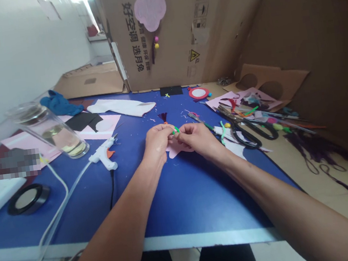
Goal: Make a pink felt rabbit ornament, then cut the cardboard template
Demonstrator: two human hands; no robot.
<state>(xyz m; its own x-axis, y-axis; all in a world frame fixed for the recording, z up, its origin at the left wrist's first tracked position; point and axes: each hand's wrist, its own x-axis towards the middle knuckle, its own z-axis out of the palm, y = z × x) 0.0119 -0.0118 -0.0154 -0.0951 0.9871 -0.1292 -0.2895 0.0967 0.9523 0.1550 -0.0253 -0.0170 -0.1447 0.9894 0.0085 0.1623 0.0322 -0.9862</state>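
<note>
My left hand and my right hand meet over the middle of the table, thumbs and fingers pinched. Between the fingertips of both is a small bright green curved piece; its exact kind is too small to make out. Under the hands lies a pink paper cutout, partly covered by them. Just beyond my left hand a dark purple tassel shows, with an orange bit at its near end.
A white glue gun with its cord lies left, near a lidded glass jar and black tape roll. Large black-handled scissors lie among scraps at right. A pink paper ornament hangs on the cardboard behind.
</note>
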